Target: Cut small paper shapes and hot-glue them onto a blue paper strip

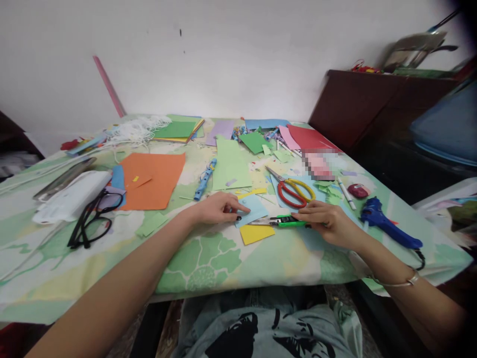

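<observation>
My left hand (pixel 219 209) rests on a small light blue paper piece (pixel 256 206), its index finger stretched out on the sheet and the thumb apart at the paper's lower edge. A green utility knife (pixel 288 222) is gripped in my right hand (pixel 331 222), its blade pointing left along the bottom edge of that blue piece. Part of a yellow paper piece (pixel 257 233) shows just below the blade. Scissors (pixel 292 191) with one red and one yellow handle lie just beyond my right hand, partly over a larger light blue sheet.
Orange paper (pixel 152 181), black glasses (pixel 97 219) and a white power strip (pixel 72 196) lie left. A blue toy flute (pixel 205 179) and light green paper (pixel 231 164) lie ahead. At right are a white marker (pixel 346 194) and a blue glue gun (pixel 389 226) with its cord.
</observation>
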`<state>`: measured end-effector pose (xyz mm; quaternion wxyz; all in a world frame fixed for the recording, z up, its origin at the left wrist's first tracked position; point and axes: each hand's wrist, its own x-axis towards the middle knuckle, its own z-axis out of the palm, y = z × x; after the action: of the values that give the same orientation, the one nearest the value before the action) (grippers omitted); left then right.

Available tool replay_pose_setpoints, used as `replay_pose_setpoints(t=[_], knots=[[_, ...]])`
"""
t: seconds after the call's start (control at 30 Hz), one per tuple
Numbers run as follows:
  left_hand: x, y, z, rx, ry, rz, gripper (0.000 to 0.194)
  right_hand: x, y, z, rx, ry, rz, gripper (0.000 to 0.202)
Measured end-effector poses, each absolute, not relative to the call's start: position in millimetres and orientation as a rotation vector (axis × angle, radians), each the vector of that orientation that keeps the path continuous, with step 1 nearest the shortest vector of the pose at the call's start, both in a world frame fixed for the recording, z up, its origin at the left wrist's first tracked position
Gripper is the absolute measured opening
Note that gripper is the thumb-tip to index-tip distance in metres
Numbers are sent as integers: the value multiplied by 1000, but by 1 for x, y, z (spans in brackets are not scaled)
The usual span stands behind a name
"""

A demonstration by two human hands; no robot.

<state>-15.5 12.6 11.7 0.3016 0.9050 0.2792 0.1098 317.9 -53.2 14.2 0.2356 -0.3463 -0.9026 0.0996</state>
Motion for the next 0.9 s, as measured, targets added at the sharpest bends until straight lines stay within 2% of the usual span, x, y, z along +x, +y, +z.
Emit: replay_pose_setpoints(t=[0.2,0.9], knots=[[-14,11,14,2397,720,295,42,317,-53,14,-960,-2487,252,43],[-15,15,12,2428,690,230,39,315,-51,18,-955,-2490,298,43]])
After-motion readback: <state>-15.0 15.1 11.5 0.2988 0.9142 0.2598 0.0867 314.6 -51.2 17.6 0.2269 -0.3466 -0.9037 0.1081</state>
